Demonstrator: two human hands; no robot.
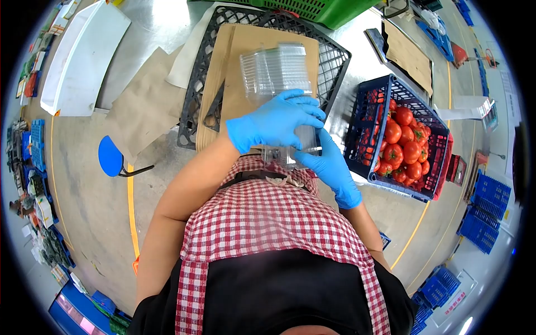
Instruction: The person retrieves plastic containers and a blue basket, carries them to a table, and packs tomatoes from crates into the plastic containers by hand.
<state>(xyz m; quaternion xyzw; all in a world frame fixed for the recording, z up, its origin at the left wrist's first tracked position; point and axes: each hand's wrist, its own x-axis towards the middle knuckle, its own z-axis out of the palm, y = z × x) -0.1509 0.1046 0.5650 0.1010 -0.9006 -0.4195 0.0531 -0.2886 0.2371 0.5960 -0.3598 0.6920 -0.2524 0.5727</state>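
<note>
My left hand (279, 121), in a blue glove, reaches across a clear plastic container (305, 137) close to my apron, its fingers curved over the far side and its thumb nearer me. From the right, my gloved right hand (330, 167) grips the same container's edge between thumb and fingers. Part of the container is hidden beneath both hands. Just beyond them, a stack of nested clear plastic containers (291, 64) lies on a brown cardboard sheet (240, 53). Under the cardboard is a black lattice crate (195, 95).
At my right stands a dark blue crate (363, 134) filled with red tomatoes (405, 151). A green crate (335, 11) sits at the far edge, and a white bin (84, 61) is at the far left. Brown paper (148, 103) hangs over the table's left side.
</note>
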